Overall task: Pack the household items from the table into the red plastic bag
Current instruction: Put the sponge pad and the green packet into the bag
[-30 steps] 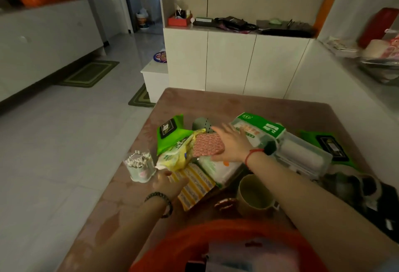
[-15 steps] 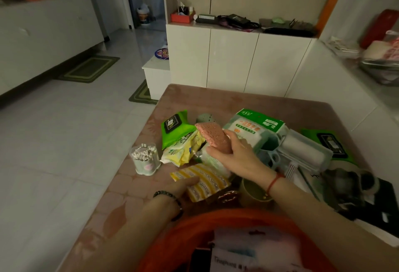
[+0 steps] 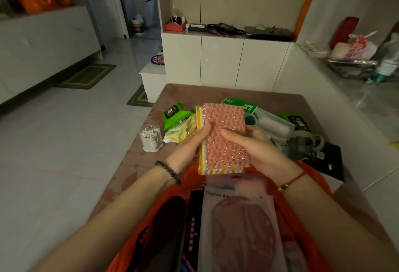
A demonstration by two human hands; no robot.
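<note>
A: What have the hands got?

B: One stack, shared. The left hand (image 3: 187,144) grips its left long edge with the thumb laid on top. The right hand (image 3: 261,151) grips the right edge the same way. On top is a pink scouring pad pack (image 3: 224,129). Under it, a yellow-striped pack (image 3: 218,171) shows along the left and near edges.

A: And the red plastic bag?

B: The red plastic bag (image 3: 317,180) sits below the hands, on the person's side of them, with its mouth open upward. A pale packet (image 3: 239,224) stands inside.

A: How does the stack lie to it?

B: Its long axis runs away from the person, and the near short end hangs just above the bag's far rim. I'd judge the move is to tip it down and draw it toward the body, short end first. Neither hand is nearer; they flank it evenly.

A: Any risk?

B: The two packs might slide apart. I can't tell whether the fingers reach under both.

A: What's left out?

B: On the worktop (image 3: 216,91) beyond the hands there's a cotton swab jar (image 3: 151,138) and a green wipes pack (image 3: 174,114) to the left. A lint roller case (image 3: 274,126) lies to the right.
</note>
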